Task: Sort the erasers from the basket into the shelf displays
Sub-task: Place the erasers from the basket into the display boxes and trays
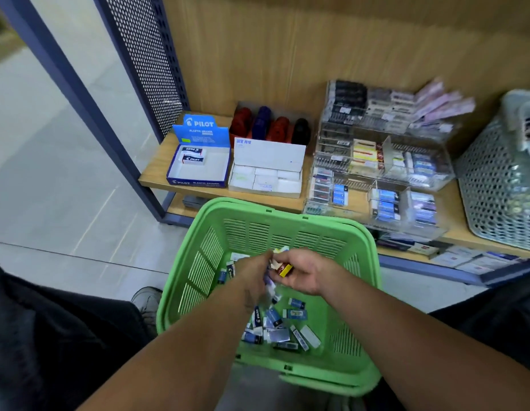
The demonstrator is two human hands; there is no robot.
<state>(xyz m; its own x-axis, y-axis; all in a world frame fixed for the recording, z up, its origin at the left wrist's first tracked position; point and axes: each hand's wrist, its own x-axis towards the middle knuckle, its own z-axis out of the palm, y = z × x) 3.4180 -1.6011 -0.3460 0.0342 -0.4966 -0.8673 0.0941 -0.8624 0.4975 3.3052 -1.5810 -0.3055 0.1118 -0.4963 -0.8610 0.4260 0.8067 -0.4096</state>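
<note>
A green basket (287,223) is sitting on the floor in front of a wooden shelf (157,170), and both hands are reaching down into it. The right hand (302,271) is curling its fingers around a small eraser with a red and yellow sleeve (284,269), holding it above the basket's bottom. The left hand (251,272) is just beside it, almost touching, with its fingertips pointing toward the same eraser; it is blurred, so whether it is pinching anything cannot be told. More loose erasers (280,327) are lying scattered on the basket floor, below and nearer the person than the two hands, most in blue and white sleeves.

On the shelf, at the left, a blue Pilot box (198,164) is standing open with two erasers (192,155) lying in its far left corner. Just to its right, a white box (268,170) is holding rows of white erasers. Behind these, a row of red, blue and black round objects (269,127) is standing against the back wall. Further right, a clear tiered display (382,161) is holding many small packs in its compartments, too blurred to name. At the far right, a pale perforated basket (498,185) is resting on the shelf. A shoe (146,301) is showing on the grey floor, left of the green basket.
</note>
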